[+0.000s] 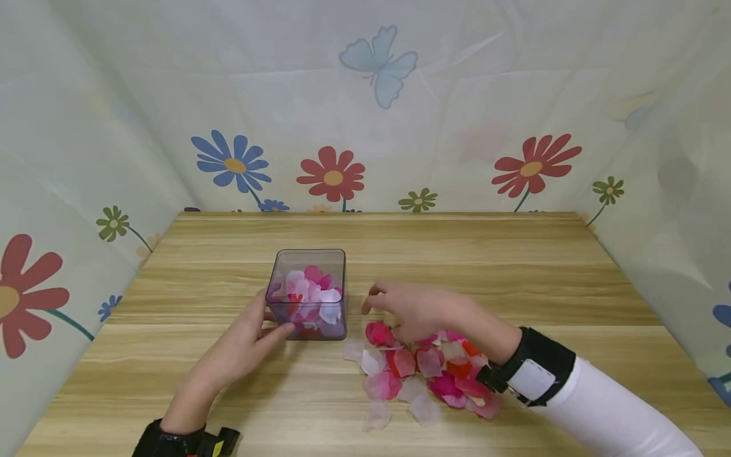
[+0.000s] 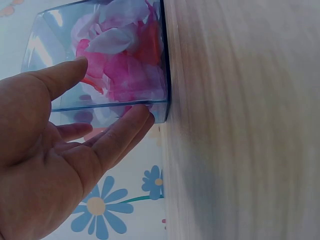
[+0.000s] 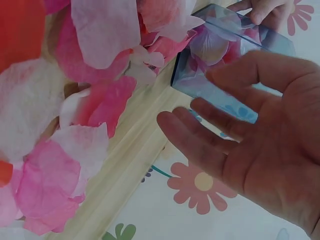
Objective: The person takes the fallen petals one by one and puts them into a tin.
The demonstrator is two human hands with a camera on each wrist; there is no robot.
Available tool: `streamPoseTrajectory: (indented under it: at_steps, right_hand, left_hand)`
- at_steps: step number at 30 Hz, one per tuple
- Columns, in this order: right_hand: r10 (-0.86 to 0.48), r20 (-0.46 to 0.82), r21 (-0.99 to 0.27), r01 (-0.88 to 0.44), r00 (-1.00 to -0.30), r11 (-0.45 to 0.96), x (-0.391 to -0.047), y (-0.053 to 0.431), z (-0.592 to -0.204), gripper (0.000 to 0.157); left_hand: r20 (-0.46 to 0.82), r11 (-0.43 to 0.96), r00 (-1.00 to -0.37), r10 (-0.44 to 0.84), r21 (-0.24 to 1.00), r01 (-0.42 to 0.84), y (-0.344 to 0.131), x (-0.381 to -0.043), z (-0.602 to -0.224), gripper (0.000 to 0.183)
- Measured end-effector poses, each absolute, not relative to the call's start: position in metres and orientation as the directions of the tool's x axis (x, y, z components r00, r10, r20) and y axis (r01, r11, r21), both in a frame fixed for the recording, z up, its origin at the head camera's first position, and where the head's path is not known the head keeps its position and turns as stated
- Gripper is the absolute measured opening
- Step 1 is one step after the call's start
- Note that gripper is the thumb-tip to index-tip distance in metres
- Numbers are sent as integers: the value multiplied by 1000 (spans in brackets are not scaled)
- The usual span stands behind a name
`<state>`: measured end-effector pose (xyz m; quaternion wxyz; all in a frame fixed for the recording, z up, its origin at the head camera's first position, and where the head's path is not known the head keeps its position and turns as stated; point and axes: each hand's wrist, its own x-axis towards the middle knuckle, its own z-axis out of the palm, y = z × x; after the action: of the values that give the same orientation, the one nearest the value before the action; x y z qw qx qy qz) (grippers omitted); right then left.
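A clear grey-tinted plastic box [image 1: 280, 273] stands on the table, holding pink, white and red artificial petals [image 1: 308, 298]. My left hand [image 1: 242, 346] straddles its near left corner. In the left wrist view the thumb [image 2: 70, 77] lies against one face and the fairly straight fingers [image 2: 117, 137] rest at the adjoining face. To the right of the box, my right hand [image 1: 419, 311] hovers over the far side of a loose petal pile [image 1: 405, 365]. Its fingers [image 3: 192, 142] are loosely bent and apart, with nothing between them in the right wrist view.
Petals lie scattered on the wood-grain table [image 1: 251, 235], some near the box's right side. A pale curtain [image 1: 274, 82] printed with flowers and a butterfly surrounds the table's back and sides. Each wrist wears a black strap [image 1: 548, 368] carrying a camera.
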<state>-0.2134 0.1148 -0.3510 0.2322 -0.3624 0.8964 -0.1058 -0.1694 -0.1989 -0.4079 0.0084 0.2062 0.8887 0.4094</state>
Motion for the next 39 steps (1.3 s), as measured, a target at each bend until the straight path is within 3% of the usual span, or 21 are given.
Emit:
streamPoseTrajectory:
  at_steps: [7,12,22,39]
  right_hand:
    - [-744,-377,-367,-648,-552,667,-211,116,-353,62]
    - [-740,-413,-436,-598,-531,673,-210,116,-357,68]
    - [-731,-386,-440,-585,-562,682,-207,113,-370,70]
    - [-745,-318,-388,-636,-586,667,-206,110,-379,49]
  left_hand:
    - [160,576,-912,377,731,366,-199,-170,-408,69]
    - [155,583,-915,373,728,361,-199,-169,-408,69]
    - [141,591,-920,367,728,347,-199,-168,-406,70]
    - [140,584,-919,369,734,346,-199,-168,-406,70]
